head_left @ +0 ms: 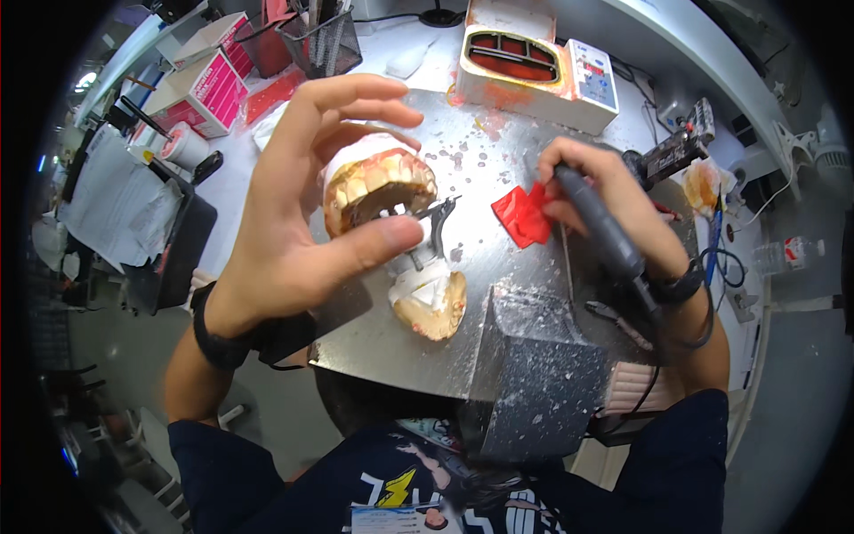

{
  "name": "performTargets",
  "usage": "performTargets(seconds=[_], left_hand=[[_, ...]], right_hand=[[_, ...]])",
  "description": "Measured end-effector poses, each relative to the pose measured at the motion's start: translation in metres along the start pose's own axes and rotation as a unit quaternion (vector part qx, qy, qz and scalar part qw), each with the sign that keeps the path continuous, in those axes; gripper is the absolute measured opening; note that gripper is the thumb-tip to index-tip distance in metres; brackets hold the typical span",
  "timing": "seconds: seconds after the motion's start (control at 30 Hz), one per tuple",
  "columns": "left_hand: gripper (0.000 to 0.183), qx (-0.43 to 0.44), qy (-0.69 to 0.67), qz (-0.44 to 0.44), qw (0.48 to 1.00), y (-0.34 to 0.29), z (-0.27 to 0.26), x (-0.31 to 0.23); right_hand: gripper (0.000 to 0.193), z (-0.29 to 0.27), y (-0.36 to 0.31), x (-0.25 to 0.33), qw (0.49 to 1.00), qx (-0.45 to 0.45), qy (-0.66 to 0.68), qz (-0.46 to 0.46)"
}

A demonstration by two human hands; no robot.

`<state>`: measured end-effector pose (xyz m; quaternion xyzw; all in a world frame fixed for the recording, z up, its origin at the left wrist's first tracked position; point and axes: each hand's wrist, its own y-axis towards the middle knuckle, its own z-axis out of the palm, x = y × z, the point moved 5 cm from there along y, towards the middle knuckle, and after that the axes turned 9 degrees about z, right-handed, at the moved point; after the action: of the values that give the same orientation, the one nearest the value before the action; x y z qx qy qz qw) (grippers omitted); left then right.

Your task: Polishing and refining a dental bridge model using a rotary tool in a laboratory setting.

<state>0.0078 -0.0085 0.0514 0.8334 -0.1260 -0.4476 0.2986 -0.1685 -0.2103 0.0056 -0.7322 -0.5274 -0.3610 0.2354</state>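
My left hand (302,196) curls around the upper half of a dental plaster model (374,182), a white base with a row of tan teeth. Its thumb crosses in front while the index finger arches clear above. A dark metal and white articulator (436,227) joins this half to the lower dental cast (436,307), which rests on the metal bench plate. Within my right hand (592,182) lies a black rotary handpiece (600,222), its cable trailing toward my wrist. A crumpled red sheet (519,218) is pinched between the same hand's thumb and fingers.
A dusty dark box-shaped guard (543,365) juts from the bench's front edge. Behind stands a white case with red-stained compartments (511,58). Pink-and-white boxes (200,93) and a mesh holder (320,44) occupy the back left. Cables and a plastic bottle (787,255) sit at right.
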Motion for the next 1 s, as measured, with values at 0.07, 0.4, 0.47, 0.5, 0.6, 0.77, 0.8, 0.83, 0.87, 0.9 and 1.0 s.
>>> performTargets(seconds=[0.07,0.4,0.47,0.5,0.6,0.77,0.8,0.83,0.87,0.9,1.0], left_hand=[[0.070,0.004,-0.202,-0.066,0.977,-0.008,0.004,0.006],[0.066,0.093,-0.082,-0.075,0.989,-0.006,0.010,-0.002],[0.074,0.216,0.169,0.014,0.961,-0.005,0.019,-0.009],[0.065,0.240,0.216,0.037,0.946,-0.008,0.027,-0.011],[0.056,0.250,0.221,0.069,0.940,-0.009,0.037,-0.011],[0.060,0.278,0.226,0.085,0.930,-0.008,0.040,-0.008],[0.061,0.284,0.230,0.090,0.926,-0.008,0.040,-0.008],[0.061,0.279,0.229,0.088,0.928,-0.007,0.039,-0.009],[0.061,0.255,0.198,0.071,0.944,-0.006,0.036,-0.009],[0.060,0.223,0.165,0.059,0.959,-0.004,0.033,-0.009],[0.059,0.286,0.229,0.102,0.925,-0.007,0.042,-0.010]], right_hand=[[0.028,-0.004,0.001,0.006,0.998,-0.007,0.045,0.032],[0.043,0.044,0.016,0.033,0.986,0.060,0.156,0.009],[0.044,0.049,0.014,0.032,0.975,0.072,0.209,0.002],[0.044,0.048,0.011,0.034,0.973,0.069,0.217,-0.041],[0.043,0.050,0.008,0.021,0.937,0.107,0.324,0.070],[0.041,0.050,0.013,0.026,0.976,0.105,0.192,-0.018],[0.041,0.051,0.014,0.026,0.976,0.112,0.186,-0.018],[0.041,0.051,0.015,0.026,0.976,0.112,0.185,-0.020],[0.041,0.051,0.015,0.026,0.977,0.108,0.182,-0.026],[0.041,0.050,0.015,0.027,0.978,0.103,0.180,-0.031],[0.041,0.053,0.012,0.025,0.971,0.141,0.194,-0.011]])
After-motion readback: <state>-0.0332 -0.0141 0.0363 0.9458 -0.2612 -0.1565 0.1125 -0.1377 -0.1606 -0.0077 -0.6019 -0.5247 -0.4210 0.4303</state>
